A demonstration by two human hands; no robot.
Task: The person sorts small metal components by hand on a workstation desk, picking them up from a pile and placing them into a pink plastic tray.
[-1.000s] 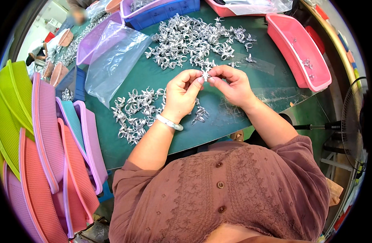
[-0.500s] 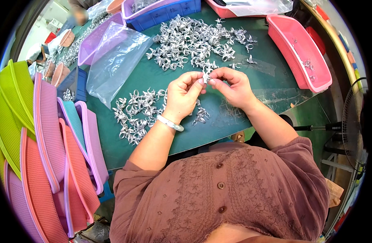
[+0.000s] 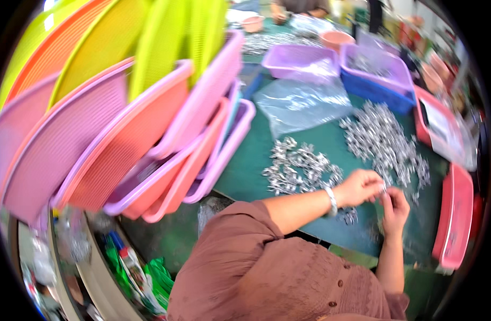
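My left hand (image 3: 360, 187), with a pale bangle (image 3: 331, 201) at its wrist, meets my right hand (image 3: 395, 209) over the green table (image 3: 245, 184). Fingertips of both are closed on a small silvery ring-like metal piece (image 3: 384, 187), mostly hidden and blurred. Just beyond my hands spreads a large pile of similar silvery pieces (image 3: 381, 139). A smaller pile (image 3: 299, 170) lies left of my left hand, and a few loose pieces (image 3: 350, 216) sit below its wrist.
Stacked lime, purple and coral plastic baskets (image 3: 95, 139) crowd the left. A clear plastic bag (image 3: 304, 104) lies near a purple basket (image 3: 280, 61) and a blue crate (image 3: 381, 95). A pink basket (image 3: 453, 219) stands right. Another person's hand (image 3: 279, 15) shows at the far table.
The view has swung left, so my hands and the piles appear farther right and the stacked baskets fill more of the picture. Both hands remain together at the small piece.
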